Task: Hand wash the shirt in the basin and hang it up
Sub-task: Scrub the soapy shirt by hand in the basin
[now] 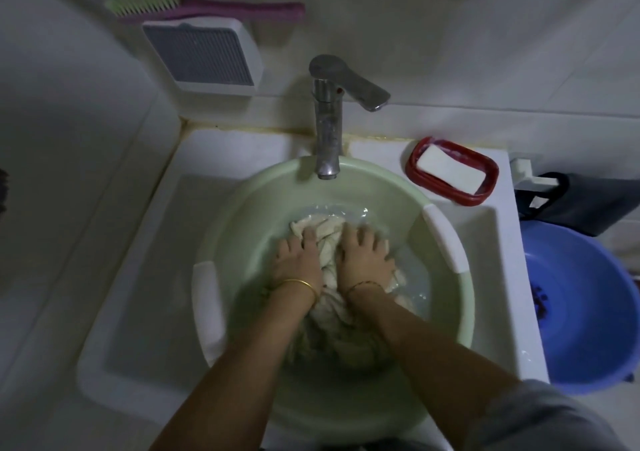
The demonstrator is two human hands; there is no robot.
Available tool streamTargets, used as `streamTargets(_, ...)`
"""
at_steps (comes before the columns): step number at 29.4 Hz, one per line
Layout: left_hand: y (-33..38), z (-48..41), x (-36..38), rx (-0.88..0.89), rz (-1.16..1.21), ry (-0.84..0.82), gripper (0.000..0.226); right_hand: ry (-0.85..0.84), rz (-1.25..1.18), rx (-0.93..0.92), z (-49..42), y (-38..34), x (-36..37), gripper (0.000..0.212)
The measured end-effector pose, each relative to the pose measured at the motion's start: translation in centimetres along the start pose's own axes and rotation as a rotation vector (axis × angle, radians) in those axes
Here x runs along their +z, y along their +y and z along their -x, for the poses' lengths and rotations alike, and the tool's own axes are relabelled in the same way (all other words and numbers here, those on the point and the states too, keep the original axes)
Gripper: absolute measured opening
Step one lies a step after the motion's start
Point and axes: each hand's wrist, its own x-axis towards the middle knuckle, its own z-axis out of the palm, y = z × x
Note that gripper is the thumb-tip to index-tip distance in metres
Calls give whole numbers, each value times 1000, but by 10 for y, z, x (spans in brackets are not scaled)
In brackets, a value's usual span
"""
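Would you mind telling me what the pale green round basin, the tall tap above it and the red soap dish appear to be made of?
The pale green round basin looks like smooth moulded plastic, with an even matte sheen and white grip pads on its rim. The tall tap appears to be chromed metal, grey and reflective but dulled by water spots. The red soap dish seems to be glossy plastic, judging by its rounded, shiny rim.

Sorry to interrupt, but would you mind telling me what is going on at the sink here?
A person is hand washing a pale shirt in a green basin that sits in the white sink under the faucet. The left hand and right hand both press into the bunched wet cloth in shallow water. No water is running. A bar of soap rests in its red dish on the sink's ledge. Nothing has been hung up yet.
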Motion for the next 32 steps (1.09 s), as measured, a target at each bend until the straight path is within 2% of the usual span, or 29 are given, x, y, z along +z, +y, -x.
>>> streamTargets(3,-12,-4,7,-40,95,-20,70,-84,290,-301,-12,7,6,52)
streamTargets(4,-18,-5,10,-69,194,-51,69,-75,361,-320,-17,13,4,51)
streamTargets(6,-29,-11,15,-127,376,-42,58,-42,419,-224,-19,13,1,48)
streamTargets(8,-32,-16,19,-133,428,4,53,-27,382,-207,-14,5,3,43)
streamTargets(11,-30,-18,21,-103,372,94,53,-63,277,-407,-21,13,6,43)
streamTargets(12,-30,-19,20,-97,409,111,55,-60,210,-350,-25,17,3,45)
streamTargets(13,-30,-22,22,-95,490,129,57,-40,102,-211,-28,18,1,44)
streamTargets(15,-28,-29,20,-130,788,166,54,-6,-134,40,-27,14,1,40)
streamTargets(16,-27,-31,14,-192,1007,183,46,0,-231,87,-26,8,1,36)
streamTargets(17,-25,-31,6,-276,1263,164,34,2,-305,74,-23,1,-1,31)
streamTargets(19,-16,-27,-15,-441,1702,-13,17,80,-511,-24,-10,-11,-8,22)
streamTargets(21,-10,-17,-31,-514,1921,-164,38,124,-638,-150,15,-25,-23,27)
streamTargets(23,-7,-6,-36,-489,2030,-285,42,238,-630,-229,36,-38,-32,37)
streamTargets(25,-1,9,-42,-478,1996,-367,51,302,-508,-286,35,-52,-35,37)
streamTargets(26,4,13,-40,-459,1913,-359,54,179,-365,-296,33,-60,-37,35)
streamTargets(27,8,17,-40,-482,1884,-327,53,36,-318,-203,31,-67,-35,37)
streamTargets(28,11,17,-37,-488,1845,-320,48,26,-233,-130,25,-67,-33,45)
streamTargets(30,14,16,-33,-474,1785,-335,42,83,-385,-81,14,-54,-40,53)
streamTargets(32,14,10,-28,-413,1584,-374,40,204,-346,-92,-1,-35,-42,48)
